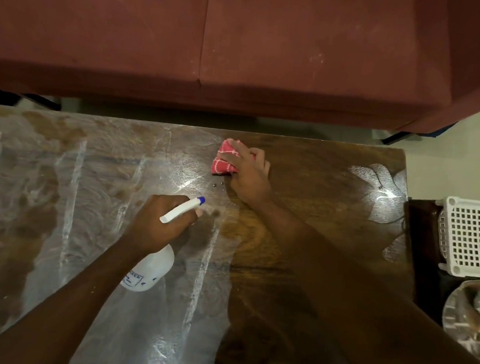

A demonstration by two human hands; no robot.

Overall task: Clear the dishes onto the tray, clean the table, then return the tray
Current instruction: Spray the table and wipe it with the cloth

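Pink checked cloth [224, 160] sits bunched just above the middle of the frame, pinned to the wooden counter [316, 186] by the right grip [247, 174], whose fingers curl over it. The left grip [161, 222], lower and left of centre, is clenched round the neck of a white spray bottle [150, 271], with the blue-tipped nozzle [183, 209] aimed up-right toward the cloth.

No dishes show on the counter, so the cleaning step looks to be in hand. A white basket [469, 235] and a metal-looking plate [465, 319] lie off its right end; whether a tray is under them I cannot tell.

The counter fills the lower two thirds of the frame. Its left half carries a pale, streaked wet film — glare runs across it — while the right half looks dark and dry. A few small specks [218, 184] lie just below the cloth. Next, I judge, the cloth needs firm, overlapping passes through that film, gathering the specks too.
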